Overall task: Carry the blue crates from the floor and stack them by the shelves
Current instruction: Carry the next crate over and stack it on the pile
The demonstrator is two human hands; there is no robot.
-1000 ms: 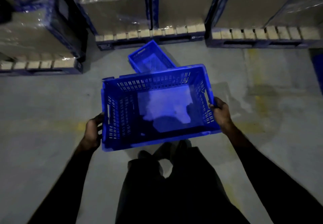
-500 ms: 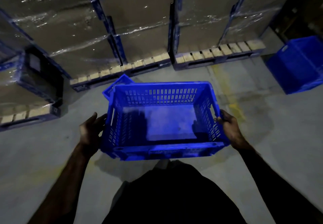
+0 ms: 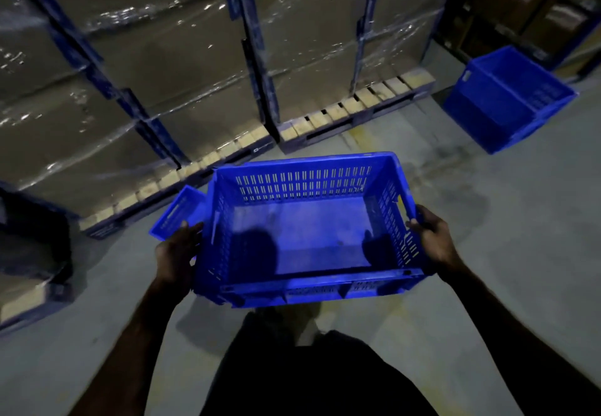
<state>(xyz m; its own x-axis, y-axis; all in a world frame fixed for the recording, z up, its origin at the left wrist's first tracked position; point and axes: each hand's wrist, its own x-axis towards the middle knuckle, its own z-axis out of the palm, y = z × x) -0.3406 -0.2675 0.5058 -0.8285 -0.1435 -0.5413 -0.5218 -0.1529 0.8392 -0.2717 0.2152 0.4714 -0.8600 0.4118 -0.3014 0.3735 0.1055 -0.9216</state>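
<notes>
Head view | blue crate (image 3: 302, 230) held above the floor (image 3: 487, 253), left hand (image 3: 177, 253) and right hand (image 3: 432, 240) gripping its side walls | second crate (image 3: 177, 215) behind-left (less visible than before) | stacked crates (image 3: 507, 100) now nearer, by shelves (image 3: 250, 42)

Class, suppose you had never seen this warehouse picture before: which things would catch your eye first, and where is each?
First comes the bright blue slatted crate in the middle, empty, held off the floor by the left hand and right hand at its short ends. Behind it rise tall pallet loads wrapped in shiny film. Another blue crate sits on the floor at the far right, and part of one more peeks out at the carried crate's left.
</notes>
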